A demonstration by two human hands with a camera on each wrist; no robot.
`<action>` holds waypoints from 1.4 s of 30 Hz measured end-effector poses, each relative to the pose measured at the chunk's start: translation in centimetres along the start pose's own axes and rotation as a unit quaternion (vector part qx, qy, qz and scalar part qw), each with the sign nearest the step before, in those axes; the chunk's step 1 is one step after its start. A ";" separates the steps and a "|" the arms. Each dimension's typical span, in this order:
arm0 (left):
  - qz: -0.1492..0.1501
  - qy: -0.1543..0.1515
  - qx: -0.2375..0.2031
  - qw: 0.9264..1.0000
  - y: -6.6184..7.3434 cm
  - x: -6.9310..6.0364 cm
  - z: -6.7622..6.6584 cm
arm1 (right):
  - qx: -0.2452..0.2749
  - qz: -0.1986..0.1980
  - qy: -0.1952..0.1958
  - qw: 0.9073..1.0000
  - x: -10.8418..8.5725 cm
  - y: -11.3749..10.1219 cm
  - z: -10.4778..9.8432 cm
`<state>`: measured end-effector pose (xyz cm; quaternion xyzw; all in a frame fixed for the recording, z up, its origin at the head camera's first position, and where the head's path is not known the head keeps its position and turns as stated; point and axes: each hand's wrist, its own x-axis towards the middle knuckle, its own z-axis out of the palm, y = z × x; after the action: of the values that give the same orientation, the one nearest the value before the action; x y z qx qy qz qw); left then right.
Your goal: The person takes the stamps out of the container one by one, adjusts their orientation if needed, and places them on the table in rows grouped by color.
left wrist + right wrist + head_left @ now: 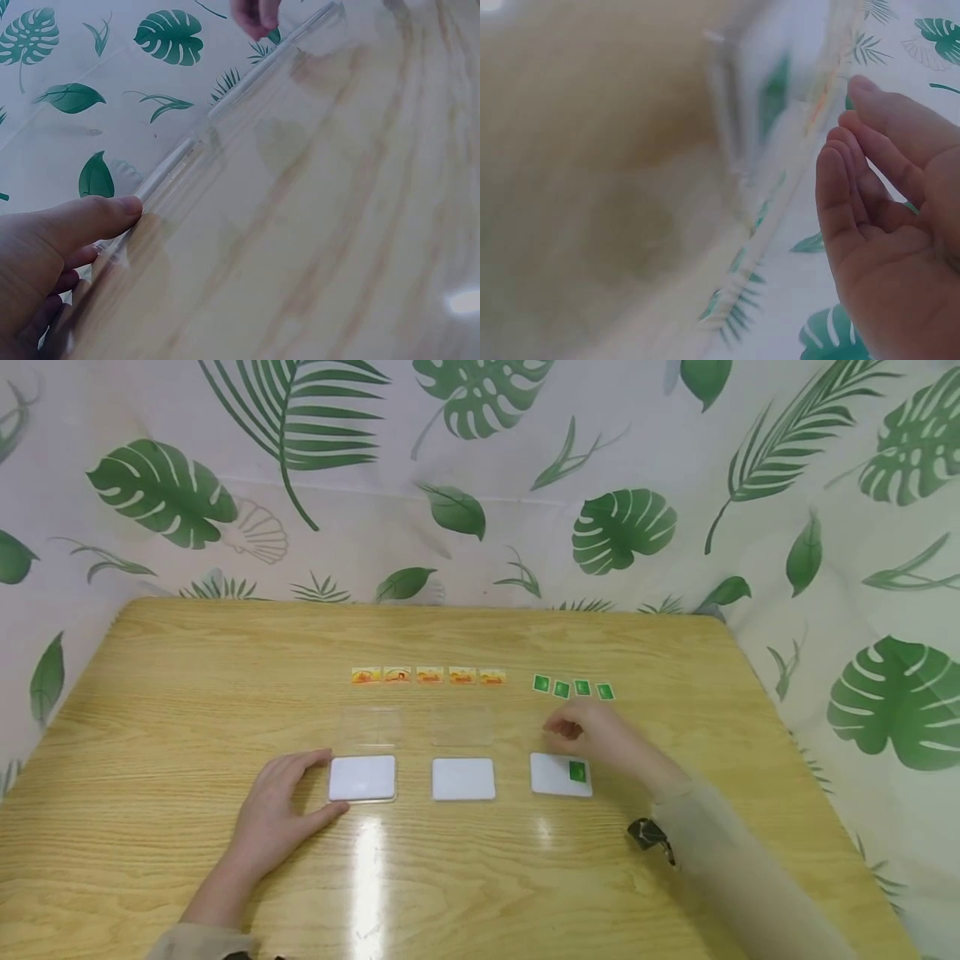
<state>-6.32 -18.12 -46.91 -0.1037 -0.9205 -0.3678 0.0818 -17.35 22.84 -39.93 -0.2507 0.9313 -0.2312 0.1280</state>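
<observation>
My left hand [273,810] spans the left white rectangular piece [362,778], a finger at its upper left corner and the thumb at its lower edge. A clear rim shows around that piece. My right hand [592,731] hovers above the right white piece [551,775], which bears a green sticker [577,772]. Its fingers curve loosely, and nothing shows between them in the right wrist view [892,217]. Just beyond it lie several small green stickers [561,689]. The middle white piece [463,779] lies untouched between the hands.
Several yellow-orange stickers [430,676] form a row farther back on the wooden table [225,693]. Two clear plastic pieces [462,727] lie behind the left and middle white pieces. A leaf-patterned cloth [510,510] hangs behind the table.
</observation>
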 end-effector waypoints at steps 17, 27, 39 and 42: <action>0.007 0.009 0.004 1.000 -0.4 -0.1 0.3 | -0.004 0.003 0.002 1.000 -4.6 2.1 0.6; 0.007 0.009 0.006 1.000 -0.4 0.0 0.4 | -0.018 -0.007 0.000 1.000 -4.6 2.0 0.9; 0.009 0.008 0.004 1.000 -0.4 0.0 0.3 | -0.012 0.015 -0.010 1.000 -4.5 1.6 0.8; 0.008 0.008 0.004 1.000 -0.4 0.0 0.3 | -0.014 0.007 -0.013 1.000 -4.6 1.5 0.7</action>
<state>-6.41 -18.23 -47.39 -0.1073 -0.9206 -0.3640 0.0927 -13.87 26.17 -40.75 -0.2487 0.9345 -0.2142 0.1380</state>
